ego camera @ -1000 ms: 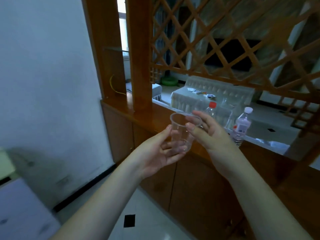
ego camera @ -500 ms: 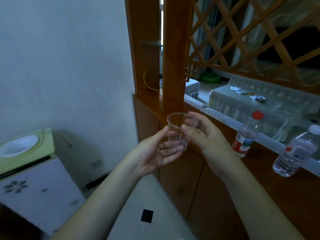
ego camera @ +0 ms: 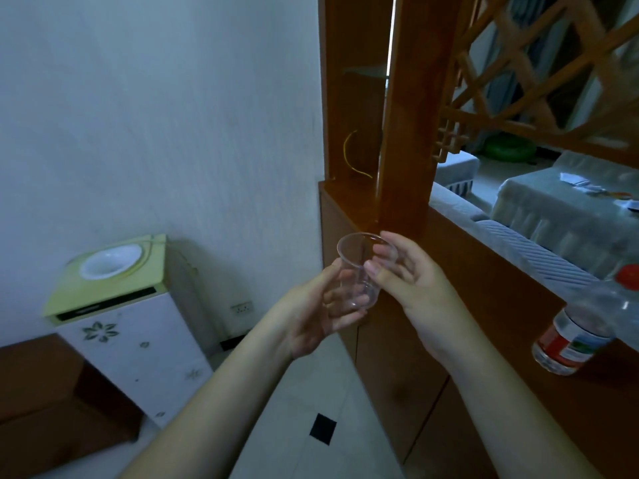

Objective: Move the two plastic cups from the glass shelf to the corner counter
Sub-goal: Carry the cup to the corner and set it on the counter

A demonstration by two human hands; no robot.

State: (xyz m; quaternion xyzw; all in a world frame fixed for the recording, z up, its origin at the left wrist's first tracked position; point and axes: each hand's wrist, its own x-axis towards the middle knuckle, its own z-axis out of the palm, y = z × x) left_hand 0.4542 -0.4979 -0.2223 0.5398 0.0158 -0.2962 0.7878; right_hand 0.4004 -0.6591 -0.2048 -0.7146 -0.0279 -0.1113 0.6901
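Observation:
A clear plastic cup (ego camera: 356, 267) is held upright in front of me, at the middle of the head view. My left hand (ego camera: 320, 314) cups its base and lower wall from the left. My right hand (ego camera: 411, 281) pinches its rim and right wall with thumb and fingers. I cannot tell whether it is a single cup or two stacked. The cup hangs just in front of the wooden corner counter (ego camera: 349, 198) beside the wall. A small glass shelf (ego camera: 368, 71) sits high between the wooden posts.
A wooden post (ego camera: 408, 133) and lattice screen (ego camera: 539, 70) rise from the counter. A red-capped bottle (ego camera: 584, 326) stands on the counter at the right. A white and green water dispenser (ego camera: 124, 323) stands by the wall at the left, with a brown cabinet (ego camera: 52, 402) beside it.
My view has swung left: the dispenser has come into sight and the bottles have slid to the right edge. Both hands keep hold of the cup, now close to the counter's corner.

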